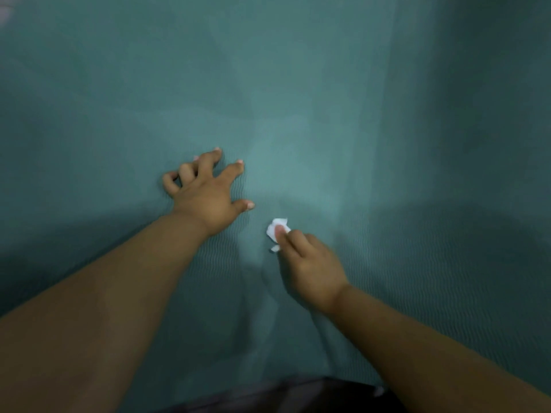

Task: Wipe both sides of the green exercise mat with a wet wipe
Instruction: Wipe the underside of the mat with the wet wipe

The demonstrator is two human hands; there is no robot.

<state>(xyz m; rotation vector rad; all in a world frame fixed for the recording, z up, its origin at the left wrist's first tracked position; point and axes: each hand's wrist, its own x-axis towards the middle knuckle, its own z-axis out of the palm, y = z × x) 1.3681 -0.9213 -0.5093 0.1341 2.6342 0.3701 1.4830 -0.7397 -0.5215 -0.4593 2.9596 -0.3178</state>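
The green exercise mat [328,99] fills nearly the whole view, its ribbed surface running away from me. My left hand [205,192] rests on the mat left of centre, fingers spread and bent, fingertips pressing the surface. My right hand [307,266] sits a little nearer and to the right, fingers curled round a small crumpled white wet wipe [275,232] that it holds down against the mat. Only the wipe's front part shows; the rest is hidden under my fingers.
A dark strip, perhaps clothing or floor [298,394], shows at the bottom edge between my forearms. A pale patch [4,13] sits in the top left corner beyond the mat.
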